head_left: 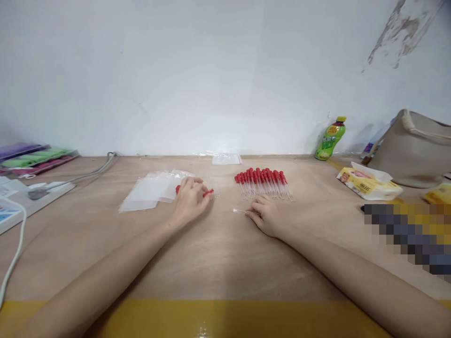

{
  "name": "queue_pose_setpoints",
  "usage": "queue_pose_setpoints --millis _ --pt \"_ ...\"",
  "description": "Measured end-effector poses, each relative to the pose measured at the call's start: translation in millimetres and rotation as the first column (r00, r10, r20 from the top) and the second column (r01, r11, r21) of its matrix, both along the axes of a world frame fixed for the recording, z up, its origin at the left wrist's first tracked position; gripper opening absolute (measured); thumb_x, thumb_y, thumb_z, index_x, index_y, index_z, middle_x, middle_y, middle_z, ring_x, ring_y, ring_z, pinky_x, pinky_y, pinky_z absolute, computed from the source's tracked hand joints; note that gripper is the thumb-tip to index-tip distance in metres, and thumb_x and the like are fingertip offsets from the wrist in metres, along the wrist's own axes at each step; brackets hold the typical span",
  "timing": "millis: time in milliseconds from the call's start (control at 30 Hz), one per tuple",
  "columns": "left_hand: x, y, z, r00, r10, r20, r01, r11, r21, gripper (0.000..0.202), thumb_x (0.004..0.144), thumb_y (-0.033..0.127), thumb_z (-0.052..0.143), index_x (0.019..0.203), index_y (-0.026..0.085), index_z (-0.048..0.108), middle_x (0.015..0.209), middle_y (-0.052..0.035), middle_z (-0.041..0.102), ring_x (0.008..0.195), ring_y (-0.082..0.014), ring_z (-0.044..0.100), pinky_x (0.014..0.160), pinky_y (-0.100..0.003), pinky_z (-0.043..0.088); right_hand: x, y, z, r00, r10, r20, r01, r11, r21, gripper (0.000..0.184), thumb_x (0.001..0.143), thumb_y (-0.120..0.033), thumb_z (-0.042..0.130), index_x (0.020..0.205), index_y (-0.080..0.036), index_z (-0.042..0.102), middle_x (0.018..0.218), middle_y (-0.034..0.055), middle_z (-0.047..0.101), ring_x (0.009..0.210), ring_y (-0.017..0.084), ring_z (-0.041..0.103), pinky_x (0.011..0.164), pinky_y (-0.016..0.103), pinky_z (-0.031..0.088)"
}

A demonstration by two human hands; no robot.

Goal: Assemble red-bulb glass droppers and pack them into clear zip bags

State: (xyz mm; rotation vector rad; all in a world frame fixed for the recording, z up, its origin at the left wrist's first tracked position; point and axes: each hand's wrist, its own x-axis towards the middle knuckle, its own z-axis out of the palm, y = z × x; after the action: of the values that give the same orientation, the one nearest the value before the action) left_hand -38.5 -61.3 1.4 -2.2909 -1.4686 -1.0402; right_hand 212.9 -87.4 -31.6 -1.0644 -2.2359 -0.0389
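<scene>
My left hand (pixel 190 199) rests on the wooden table (pixel 218 253), fingers curled round red-bulbed droppers (pixel 208 192), beside a stack of clear plastic bags (pixel 151 192). My right hand (pixel 267 214) lies a little to the right, its fingertips pinching the end of a thin clear glass tube (pixel 241 211) that lies on the table. Just beyond the right hand, a row of several droppers with red bulbs (pixel 262 181) lies side by side, bulbs pointing away from me.
A single clear bag (pixel 226 159) lies by the wall. A green bottle (pixel 330 139), a tissue pack (pixel 368 183) and a beige bag (pixel 417 148) stand at the right. Coloured packs (pixel 35 157), a power strip (pixel 42 192) and cables sit at the left.
</scene>
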Motion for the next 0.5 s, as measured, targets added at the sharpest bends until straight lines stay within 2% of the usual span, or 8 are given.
queue_pose_setpoints --millis 67,133,200,300,367,500 --pt "4.3 -20.2 -7.0 0.982 -0.188 0.018 0.189 0.977 -0.101 0.01 0.075 0.025 0.053 0.078 0.018 0.059 0.096 -0.0067 0.054 0.094 -0.0208 0.05 0.084 -0.035 0.041 -0.8 -0.6 0.2 1.0 -0.004 0.016 0.004 1.0 0.005 0.015 0.081 -0.022 0.051 0.067 -0.017 0.055 0.074 0.0051 0.056 0.077 0.018 0.046 0.071 0.032 0.039" --pt "7.3 -33.9 -14.2 0.953 -0.301 0.037 0.301 0.923 -0.238 0.011 0.077 0.025 0.051 0.08 0.017 0.058 0.093 -0.0058 0.056 0.086 -0.0177 0.054 0.079 -0.032 0.045 -1.6 -1.5 0.9 1.0 -0.009 0.024 0.008 1.0 0.008 0.016 0.081 -0.021 0.05 0.067 -0.017 0.054 0.074 0.0053 0.056 0.076 0.018 0.046 0.071 0.032 0.039" --pt "8.8 -39.5 -19.7 0.943 -0.324 0.071 0.33 0.896 -0.296 0.017 0.08 0.026 0.05 0.09 0.017 0.06 0.101 -0.0074 0.057 0.088 -0.0181 0.056 0.079 -0.033 0.047 -2.0 -2.4 1.8 1.0 -0.01 0.027 0.009 1.0 0.007 0.016 0.082 -0.021 0.05 0.066 -0.017 0.053 0.073 0.0052 0.055 0.076 0.018 0.046 0.071 0.032 0.039" --pt "9.1 -36.2 -24.2 0.941 -0.329 0.079 0.337 0.884 -0.326 0.03 0.08 0.032 0.051 0.105 0.017 0.06 0.123 -0.0108 0.049 0.108 -0.0235 0.05 0.091 -0.038 0.042 -1.7 -2.7 2.5 0.999 -0.005 0.041 0.005 1.0 0.01 0.017 0.082 -0.021 0.049 0.066 -0.017 0.052 0.074 0.0054 0.055 0.076 0.018 0.046 0.071 0.031 0.039" --pt "9.3 -31.9 -25.5 0.938 -0.34 0.069 0.343 0.877 -0.336 0.029 0.082 0.033 0.05 0.102 0.018 0.063 0.129 -0.0104 0.045 0.117 -0.025 0.044 0.096 -0.041 0.037 -1.3 -2.5 2.2 0.999 0.001 0.051 -0.002 1.0 0.023 0.016 0.082 -0.021 0.048 0.067 -0.017 0.053 0.075 0.0056 0.055 0.077 0.018 0.047 0.071 0.031 0.038" --pt "12.1 -29.6 -26.6 0.934 -0.341 0.102 0.356 0.893 -0.275 0.024 0.084 0.031 0.047 0.089 0.018 0.066 0.123 -0.0099 0.051 0.117 -0.0244 0.044 0.097 -0.042 0.037 -3.0 -5.1 1.3 0.999 -0.023 0.03 0.022 0.999 0.025 0.015 0.084 -0.02 0.043 0.073 -0.017 0.054 0.076 0.0054 0.058 0.076 0.018 0.049 0.071 0.031 0.036"
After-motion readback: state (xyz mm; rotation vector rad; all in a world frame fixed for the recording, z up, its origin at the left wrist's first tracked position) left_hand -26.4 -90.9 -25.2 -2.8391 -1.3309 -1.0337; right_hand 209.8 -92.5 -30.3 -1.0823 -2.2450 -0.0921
